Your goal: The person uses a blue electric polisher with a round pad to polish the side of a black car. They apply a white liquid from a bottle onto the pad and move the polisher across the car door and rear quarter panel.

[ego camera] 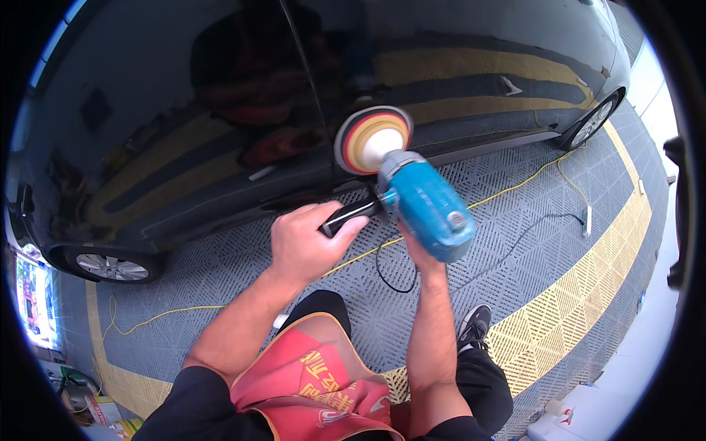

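Observation:
A teal electric car polisher is held at the lower side of a glossy black car. Its round foam pad, blurred at the rim, is at the door panel; whether it presses on the paint I cannot tell. My left hand is wrapped around the polisher's black side handle. Beneath the teal body, my right hand grips the tool from below, its fingers mostly hidden by the housing. The floor and my red apron are mirrored in the dark paint.
A yellow cord runs across the grey grid-tile floor below the car, and a black cable loops under the polisher. A power strip lies at the right. Containers stand at lower left; a white jug is at lower right.

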Motion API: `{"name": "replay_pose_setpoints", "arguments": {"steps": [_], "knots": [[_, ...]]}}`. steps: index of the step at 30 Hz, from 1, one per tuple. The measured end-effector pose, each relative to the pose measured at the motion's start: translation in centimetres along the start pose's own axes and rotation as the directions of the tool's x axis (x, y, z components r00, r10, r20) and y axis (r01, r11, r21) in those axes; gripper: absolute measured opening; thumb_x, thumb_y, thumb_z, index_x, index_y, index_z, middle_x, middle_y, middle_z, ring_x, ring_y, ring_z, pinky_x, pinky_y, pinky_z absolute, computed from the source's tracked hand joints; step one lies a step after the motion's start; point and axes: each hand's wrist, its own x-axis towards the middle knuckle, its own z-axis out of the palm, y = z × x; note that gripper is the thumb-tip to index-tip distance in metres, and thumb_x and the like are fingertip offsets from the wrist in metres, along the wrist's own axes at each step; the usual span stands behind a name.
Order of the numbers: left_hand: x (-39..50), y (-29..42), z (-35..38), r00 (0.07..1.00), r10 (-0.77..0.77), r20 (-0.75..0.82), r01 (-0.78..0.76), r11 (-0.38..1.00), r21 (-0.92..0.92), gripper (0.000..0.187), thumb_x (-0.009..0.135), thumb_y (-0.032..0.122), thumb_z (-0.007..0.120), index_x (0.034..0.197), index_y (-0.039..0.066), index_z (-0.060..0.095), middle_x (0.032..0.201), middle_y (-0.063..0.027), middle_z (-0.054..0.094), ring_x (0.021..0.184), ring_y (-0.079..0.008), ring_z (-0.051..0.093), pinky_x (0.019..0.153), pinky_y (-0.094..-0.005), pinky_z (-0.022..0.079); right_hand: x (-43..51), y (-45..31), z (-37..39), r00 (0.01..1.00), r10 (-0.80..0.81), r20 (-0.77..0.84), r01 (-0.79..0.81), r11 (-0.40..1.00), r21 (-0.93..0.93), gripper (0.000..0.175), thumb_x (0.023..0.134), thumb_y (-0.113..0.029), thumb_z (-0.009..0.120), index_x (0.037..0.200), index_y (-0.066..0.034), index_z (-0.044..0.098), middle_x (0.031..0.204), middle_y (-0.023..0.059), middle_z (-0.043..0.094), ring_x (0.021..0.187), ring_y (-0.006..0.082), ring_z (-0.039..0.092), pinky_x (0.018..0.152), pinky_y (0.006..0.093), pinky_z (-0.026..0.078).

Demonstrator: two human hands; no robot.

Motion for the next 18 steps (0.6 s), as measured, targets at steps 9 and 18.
{"name": "replay_pose_setpoints", "arguments": {"steps": [9,18], "knots": [[-6.8,-5.1,-10.2,0.993,-0.113,-0.032,0.115,0.991,0.071,0.026,0.083,0.02,0.09,0.098,0.002,0.079,0.073,-0.0133,0.068,0.062,-0.0284,0.066,0.06,-0.0368,0.052,-3.8,-2.9,12.2,0.99,0.022,0.139,-0.056,0.968,0.245,0.035,0.087,-0.011,0.084,0.119,-0.001,0.074,0.111,0.0112,0.077,0.095,0.0219,0.078,0.083,0.0355,0.063],[-1.7,-1.4,-8.1,0.997,0.034,-0.063,-0.031,0.998,0.053,0.025,0.084,0.017,0.09,0.101,0.002,0.079,0.074,-0.0114,0.069,0.063,-0.0239,0.067,0.061,-0.0348,0.052,2.2,-7.3,8.3,0.98,-0.191,0.062,0.183,0.977,0.108,0.031,0.087,-0.019,0.086,0.11,-0.001,0.075,0.1,0.0095,0.075,0.085,0.0224,0.075,0.079,0.0324,0.061]]}}
